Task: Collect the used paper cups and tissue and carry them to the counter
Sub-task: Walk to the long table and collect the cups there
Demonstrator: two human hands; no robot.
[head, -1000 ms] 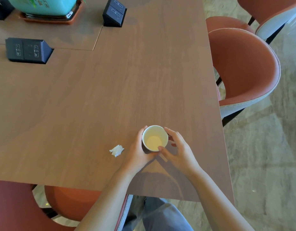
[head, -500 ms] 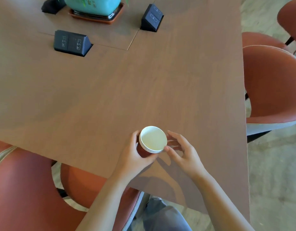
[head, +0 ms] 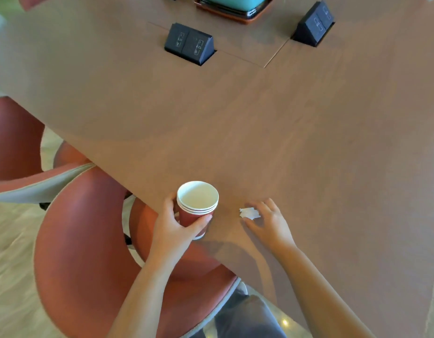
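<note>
Head view: our left grip (head: 172,228) holds the stacked paper cups (head: 197,203) at the bench (head: 308,142) edge. Our right grip (head: 272,223), fingers spread and empty, is at the tissue (head: 249,212) on the bench. We judge that lifting it and the carry remain.

One head-worn wide-angle view — forward and steeply down, close above the table (head: 260,132); near edge diagonal.

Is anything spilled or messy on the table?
Nothing is spilled. The only stray bit is a small crumpled white tissue lying on the table, right by the right hand. The stacked paper cups are held upright in the left hand.
</note>
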